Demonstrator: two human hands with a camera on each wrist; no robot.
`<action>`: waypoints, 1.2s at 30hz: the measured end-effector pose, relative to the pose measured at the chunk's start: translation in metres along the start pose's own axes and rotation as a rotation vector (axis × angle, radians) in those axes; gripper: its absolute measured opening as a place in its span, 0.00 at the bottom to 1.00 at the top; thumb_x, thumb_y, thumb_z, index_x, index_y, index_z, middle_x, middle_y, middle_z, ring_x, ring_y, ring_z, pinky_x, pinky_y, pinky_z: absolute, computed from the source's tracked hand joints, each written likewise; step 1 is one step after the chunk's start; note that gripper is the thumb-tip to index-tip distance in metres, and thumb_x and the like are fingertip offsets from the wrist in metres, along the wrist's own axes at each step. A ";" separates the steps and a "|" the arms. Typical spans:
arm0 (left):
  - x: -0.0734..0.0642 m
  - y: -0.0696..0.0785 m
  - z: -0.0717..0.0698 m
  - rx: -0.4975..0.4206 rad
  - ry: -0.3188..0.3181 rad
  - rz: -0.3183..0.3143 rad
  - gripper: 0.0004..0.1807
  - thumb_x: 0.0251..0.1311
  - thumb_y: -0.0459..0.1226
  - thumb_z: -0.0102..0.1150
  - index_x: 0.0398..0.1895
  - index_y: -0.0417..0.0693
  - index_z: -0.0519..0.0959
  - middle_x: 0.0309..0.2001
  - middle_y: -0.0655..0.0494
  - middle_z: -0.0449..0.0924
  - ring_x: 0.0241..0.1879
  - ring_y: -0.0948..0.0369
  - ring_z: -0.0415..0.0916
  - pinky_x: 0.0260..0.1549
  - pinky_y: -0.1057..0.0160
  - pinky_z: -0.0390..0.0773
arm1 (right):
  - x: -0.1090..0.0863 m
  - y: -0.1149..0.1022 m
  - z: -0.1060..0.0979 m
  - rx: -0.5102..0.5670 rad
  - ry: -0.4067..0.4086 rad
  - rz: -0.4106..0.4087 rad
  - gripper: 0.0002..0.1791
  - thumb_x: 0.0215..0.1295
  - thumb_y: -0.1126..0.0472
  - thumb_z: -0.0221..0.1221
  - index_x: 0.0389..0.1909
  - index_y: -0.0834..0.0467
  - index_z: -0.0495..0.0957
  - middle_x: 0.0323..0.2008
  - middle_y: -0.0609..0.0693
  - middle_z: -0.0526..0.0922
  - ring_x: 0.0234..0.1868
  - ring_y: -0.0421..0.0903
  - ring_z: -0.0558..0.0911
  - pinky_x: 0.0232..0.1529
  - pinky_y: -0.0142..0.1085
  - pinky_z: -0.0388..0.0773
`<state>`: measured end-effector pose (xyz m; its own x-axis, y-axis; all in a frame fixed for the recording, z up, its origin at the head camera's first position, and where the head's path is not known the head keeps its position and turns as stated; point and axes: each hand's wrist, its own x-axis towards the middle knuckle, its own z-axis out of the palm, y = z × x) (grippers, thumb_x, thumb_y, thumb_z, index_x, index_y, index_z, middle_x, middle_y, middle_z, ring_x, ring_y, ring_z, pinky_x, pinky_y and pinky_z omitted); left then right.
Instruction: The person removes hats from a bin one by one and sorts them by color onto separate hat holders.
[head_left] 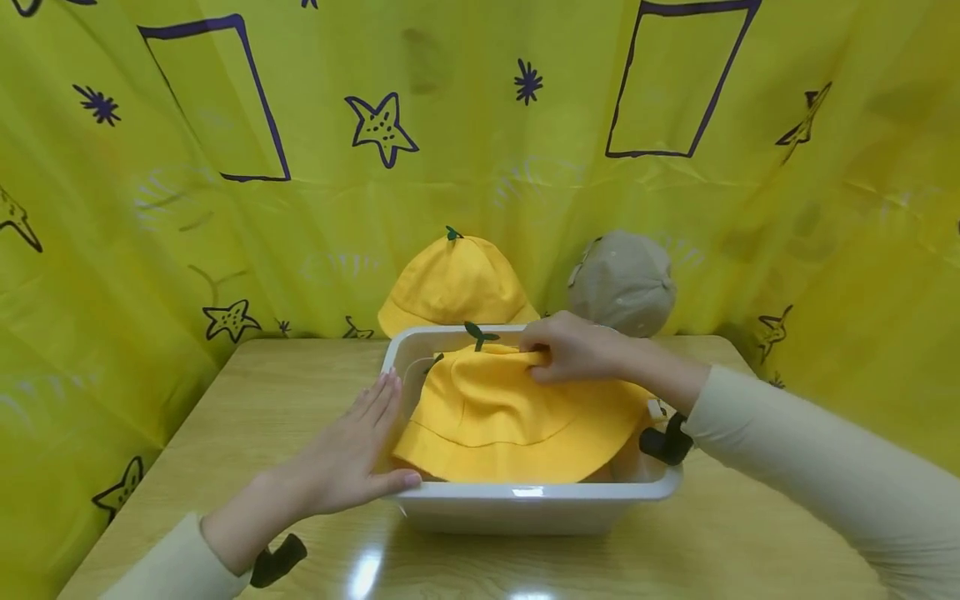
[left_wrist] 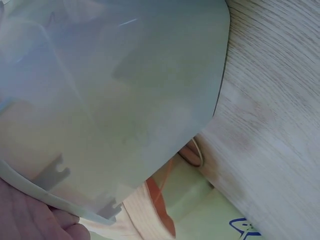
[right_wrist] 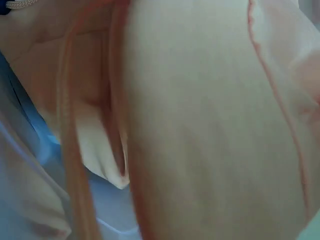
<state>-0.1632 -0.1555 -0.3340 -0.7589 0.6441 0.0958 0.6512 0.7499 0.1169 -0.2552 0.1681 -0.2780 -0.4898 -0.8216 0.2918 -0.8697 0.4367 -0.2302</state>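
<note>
A yellow bucket hat (head_left: 517, 417) with a green sprout on top sits tilted within the white plastic bin (head_left: 525, 493). My right hand (head_left: 573, 346) pinches the crown of this hat with curled fingers. Its brim (right_wrist: 210, 120) fills much of the right wrist view, where an orange-toned strap (right_wrist: 75, 150) hangs beside it. My left hand (head_left: 348, 458) rests against the bin's left side, fingers fairly straight along the rim and thumb at the front corner. The left wrist view shows that hand (left_wrist: 35, 215) at the rim beside the bin's translucent-looking wall (left_wrist: 135, 100).
Behind the bin stand another yellow hat (head_left: 457, 283) with a green sprout and a beige cap (head_left: 624, 283). All rest on a light wooden table (head_left: 300, 392). A yellow curtain (head_left: 465, 192) with dark star drawings hangs at the back and sides.
</note>
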 end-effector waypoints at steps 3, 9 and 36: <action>0.001 -0.001 0.000 -0.004 -0.006 0.001 0.54 0.61 0.64 0.46 0.72 0.30 0.43 0.73 0.35 0.36 0.73 0.45 0.34 0.69 0.49 0.47 | -0.005 -0.003 -0.011 -0.002 0.134 -0.091 0.13 0.46 0.70 0.65 0.20 0.55 0.70 0.19 0.40 0.63 0.22 0.34 0.63 0.22 0.26 0.62; -0.001 -0.003 0.000 -0.031 -0.024 -0.008 0.55 0.60 0.64 0.46 0.72 0.30 0.42 0.73 0.36 0.35 0.73 0.45 0.34 0.69 0.48 0.47 | -0.011 -0.012 -0.034 -0.018 0.326 -0.238 0.13 0.39 0.74 0.65 0.23 0.56 0.74 0.20 0.42 0.72 0.23 0.34 0.67 0.22 0.22 0.64; 0.041 -0.012 -0.049 0.322 0.766 0.654 0.27 0.68 0.43 0.47 0.64 0.34 0.66 0.64 0.38 0.67 0.65 0.48 0.64 0.66 0.51 0.60 | -0.012 -0.031 -0.094 -0.099 0.632 -0.239 0.03 0.44 0.68 0.60 0.19 0.61 0.75 0.17 0.44 0.71 0.23 0.31 0.65 0.24 0.20 0.59</action>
<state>-0.2028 -0.1455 -0.2834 0.0141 0.7540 0.6568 0.8188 0.3682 -0.4404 -0.2286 0.1988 -0.1875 -0.1996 -0.5409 0.8171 -0.9452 0.3263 -0.0149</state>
